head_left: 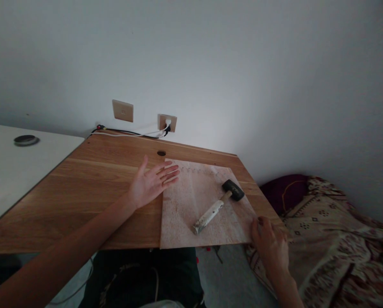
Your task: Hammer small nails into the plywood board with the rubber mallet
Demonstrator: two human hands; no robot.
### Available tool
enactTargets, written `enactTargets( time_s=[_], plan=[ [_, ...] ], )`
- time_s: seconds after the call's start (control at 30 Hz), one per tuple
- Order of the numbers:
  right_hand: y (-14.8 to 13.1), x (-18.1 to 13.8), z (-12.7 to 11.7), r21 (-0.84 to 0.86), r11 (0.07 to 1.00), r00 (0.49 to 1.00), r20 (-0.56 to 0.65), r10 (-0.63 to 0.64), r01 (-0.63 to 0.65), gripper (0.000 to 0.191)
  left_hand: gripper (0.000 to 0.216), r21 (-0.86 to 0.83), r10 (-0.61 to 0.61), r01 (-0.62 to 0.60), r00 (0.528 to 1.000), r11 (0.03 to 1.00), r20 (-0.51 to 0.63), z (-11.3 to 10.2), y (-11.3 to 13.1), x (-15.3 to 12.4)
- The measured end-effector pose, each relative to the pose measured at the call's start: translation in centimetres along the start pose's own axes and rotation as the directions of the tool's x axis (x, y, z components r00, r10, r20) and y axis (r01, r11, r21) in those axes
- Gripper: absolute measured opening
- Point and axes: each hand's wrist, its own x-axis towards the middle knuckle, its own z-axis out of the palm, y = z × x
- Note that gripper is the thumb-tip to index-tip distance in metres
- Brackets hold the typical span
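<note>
A thin plywood board lies flat on the wooden desk. On it rests a mallet with a black head and a worn, white-coated handle, touched by neither hand. Along the board's far side runs a row of several small nails, standing up. My left hand is open, palm turned up and fingers spread, with its fingertips over the board's left edge. At the near right corner, my right hand has its fingers curled and the thumb against the board's edge; part of its grip is hidden.
The wooden desk meets a white wall with two outlet plates, one holding plugs. Cables run along the desk's back edge. A white table adjoins at left. Patterned bedding lies at right.
</note>
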Motion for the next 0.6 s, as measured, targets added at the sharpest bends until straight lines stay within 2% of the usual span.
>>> enactTargets(
  time_s=[0.07,0.23,0.33,0.43,0.5,0.53,0.57,0.6],
  plan=[
    [0.4,0.3,0.0,-0.026,1.0,1.0,-0.003,-0.011,0.011,0.025,0.06,-0.011,-0.011,0.011,1.0,1.0,-0.006,0.0,-0.1,0.0],
    [1.6,1.1,0.6,-0.035,0.995,0.991,-0.093,0.091,-0.095,0.033,0.032,-0.033,0.004,-0.005,1.0,0.999,-0.031,-0.5,-0.2,0.1],
    [2.2,1.3,1.1,-0.043,0.999,0.996,-0.084,0.011,-0.015,0.034,0.02,-0.023,0.023,-0.024,0.999,0.999,-0.041,-0.8,-0.3,0.2],
    [2.4,1.5,1.5,-0.101,0.989,0.993,-0.047,-0.112,0.106,0.036,0.019,0.034,0.046,-0.045,0.998,0.998,-0.035,-1.0,-0.3,0.4],
    [2.3,1.7,1.8,-0.147,0.977,0.987,-0.011,-0.158,0.154,0.037,0.022,0.152,0.093,-0.088,0.995,0.984,-0.024,-1.1,-0.5,0.5],
    [2.2,1.8,2.0,-0.156,0.975,0.987,0.011,-0.16,0.16,0.038,0.024,0.266,0.144,-0.136,0.989,0.955,-0.013,-1.2,-0.7,0.5],
    [2.0,1.9,2.1,-0.152,0.976,0.988,0.036,-0.153,0.157,0.039,0.024,0.422,0.211,-0.197,0.977,0.885,0.012,-1.3,-1.0,0.4],
    [1.8,2.0,2.2,-0.142,0.979,0.988,0.058,-0.141,0.148,0.039,0.024,0.602,0.282,-0.261,0.957,0.755,0.063,-1.5,-1.3,0.3]
  ],
)
